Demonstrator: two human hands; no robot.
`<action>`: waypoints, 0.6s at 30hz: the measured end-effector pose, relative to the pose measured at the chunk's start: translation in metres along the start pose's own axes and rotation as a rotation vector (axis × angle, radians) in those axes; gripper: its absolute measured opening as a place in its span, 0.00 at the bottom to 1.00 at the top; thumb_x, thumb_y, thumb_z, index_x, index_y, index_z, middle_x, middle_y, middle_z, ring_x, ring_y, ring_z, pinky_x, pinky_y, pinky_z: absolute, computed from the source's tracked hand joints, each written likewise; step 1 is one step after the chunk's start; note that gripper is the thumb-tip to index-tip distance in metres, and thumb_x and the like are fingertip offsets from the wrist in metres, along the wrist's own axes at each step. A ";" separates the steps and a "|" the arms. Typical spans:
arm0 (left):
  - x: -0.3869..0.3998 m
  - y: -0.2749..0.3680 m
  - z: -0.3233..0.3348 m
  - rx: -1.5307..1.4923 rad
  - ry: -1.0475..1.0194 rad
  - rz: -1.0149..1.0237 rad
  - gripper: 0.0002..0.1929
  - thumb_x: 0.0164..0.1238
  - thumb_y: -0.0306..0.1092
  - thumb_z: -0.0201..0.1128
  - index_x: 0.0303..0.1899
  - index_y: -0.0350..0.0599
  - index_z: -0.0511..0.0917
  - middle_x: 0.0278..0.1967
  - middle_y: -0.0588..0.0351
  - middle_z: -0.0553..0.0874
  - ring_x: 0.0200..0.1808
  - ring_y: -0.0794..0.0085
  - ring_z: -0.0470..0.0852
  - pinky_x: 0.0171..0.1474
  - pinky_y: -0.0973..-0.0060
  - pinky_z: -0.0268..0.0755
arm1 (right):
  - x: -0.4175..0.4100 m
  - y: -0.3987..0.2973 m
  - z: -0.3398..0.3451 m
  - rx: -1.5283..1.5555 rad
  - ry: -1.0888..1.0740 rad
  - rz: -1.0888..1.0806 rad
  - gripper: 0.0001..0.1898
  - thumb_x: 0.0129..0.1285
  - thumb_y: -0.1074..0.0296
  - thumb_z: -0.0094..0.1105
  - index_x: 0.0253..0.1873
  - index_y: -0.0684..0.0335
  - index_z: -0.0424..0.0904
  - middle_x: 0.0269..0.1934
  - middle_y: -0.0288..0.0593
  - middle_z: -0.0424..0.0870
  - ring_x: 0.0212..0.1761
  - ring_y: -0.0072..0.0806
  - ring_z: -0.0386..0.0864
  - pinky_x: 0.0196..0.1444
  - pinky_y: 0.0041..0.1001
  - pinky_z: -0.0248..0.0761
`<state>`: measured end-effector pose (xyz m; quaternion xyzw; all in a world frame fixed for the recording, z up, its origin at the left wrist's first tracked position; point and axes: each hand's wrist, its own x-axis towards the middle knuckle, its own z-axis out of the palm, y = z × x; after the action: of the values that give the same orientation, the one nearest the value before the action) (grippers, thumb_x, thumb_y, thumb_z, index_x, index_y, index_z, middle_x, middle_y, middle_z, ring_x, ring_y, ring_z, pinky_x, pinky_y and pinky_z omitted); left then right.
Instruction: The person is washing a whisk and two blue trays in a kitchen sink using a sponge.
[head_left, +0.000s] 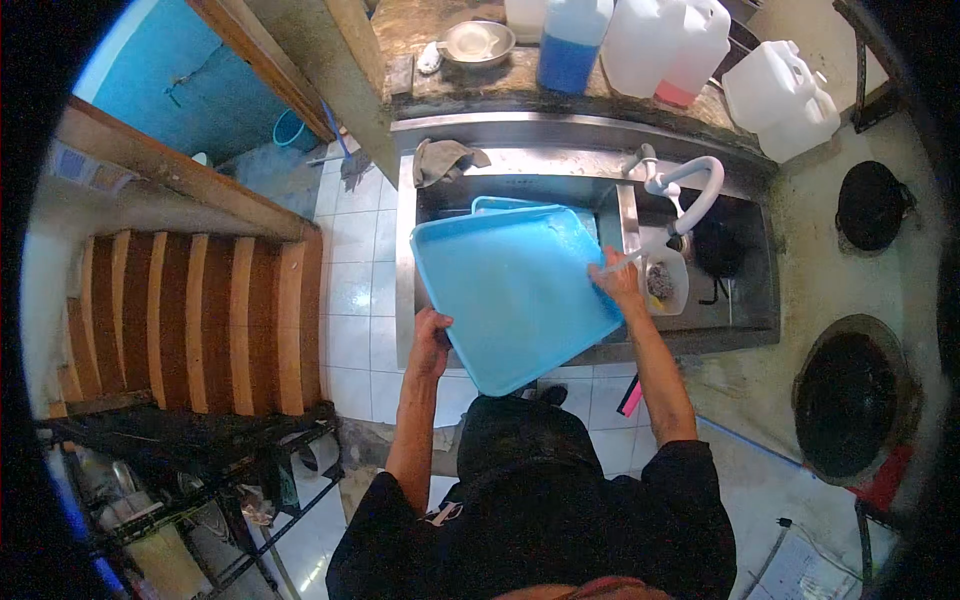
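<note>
A large blue plastic tray (517, 300) is held tilted over the left basin of a stainless steel double sink (405, 262). My left hand (431, 341) grips its left edge, the thumb over the rim. At the tray's right edge is my right hand (619, 281), where a stream of water from the curved white faucet (701, 195) reaches it; whether its fingers close on the rim is hard to tell. Behind the held tray, another blue tray (499, 202) lies in the left basin, mostly hidden. A grey cloth (446, 163) rests on the sink's back left corner.
A white plastic container (675, 281) with a scrubber and a dark pan (716, 247) occupy the right basin. Plastic jugs (574, 52) and a metal bowl (499, 56) stand on the ledge behind. Wooden stairs (195, 322) are at left; woks (851, 397) hang on the right wall.
</note>
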<state>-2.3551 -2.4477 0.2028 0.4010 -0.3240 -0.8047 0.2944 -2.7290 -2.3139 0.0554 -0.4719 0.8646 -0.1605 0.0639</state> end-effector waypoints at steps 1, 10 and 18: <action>0.001 -0.002 -0.001 0.008 -0.035 -0.010 0.23 0.53 0.36 0.59 0.50 0.31 0.76 0.46 0.49 0.84 0.46 0.64 0.84 0.52 0.66 0.77 | -0.002 0.000 -0.002 -0.015 0.024 0.005 0.23 0.57 0.51 0.66 0.48 0.65 0.74 0.35 0.60 0.83 0.36 0.56 0.83 0.37 0.50 0.77; 0.033 -0.036 -0.011 -0.166 -0.006 -0.190 0.21 0.54 0.36 0.56 0.49 0.33 0.77 0.46 0.49 0.84 0.48 0.63 0.83 0.54 0.64 0.77 | 0.004 0.033 -0.032 0.009 -0.092 0.144 0.25 0.50 0.55 0.69 0.48 0.67 0.76 0.39 0.61 0.84 0.42 0.54 0.84 0.43 0.48 0.78; 0.119 -0.106 -0.019 -0.127 -0.119 -0.468 0.18 0.58 0.36 0.57 0.47 0.35 0.79 0.40 0.49 0.85 0.39 0.63 0.85 0.46 0.67 0.82 | -0.048 0.105 -0.159 0.718 -0.264 0.387 0.29 0.53 0.70 0.64 0.61 0.67 0.69 0.45 0.50 0.83 0.48 0.40 0.82 0.53 0.39 0.76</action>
<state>-2.4223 -2.4748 0.0594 0.3977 -0.1879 -0.8919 0.1053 -2.8279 -2.1860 0.1676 -0.2653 0.8108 -0.3745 0.3632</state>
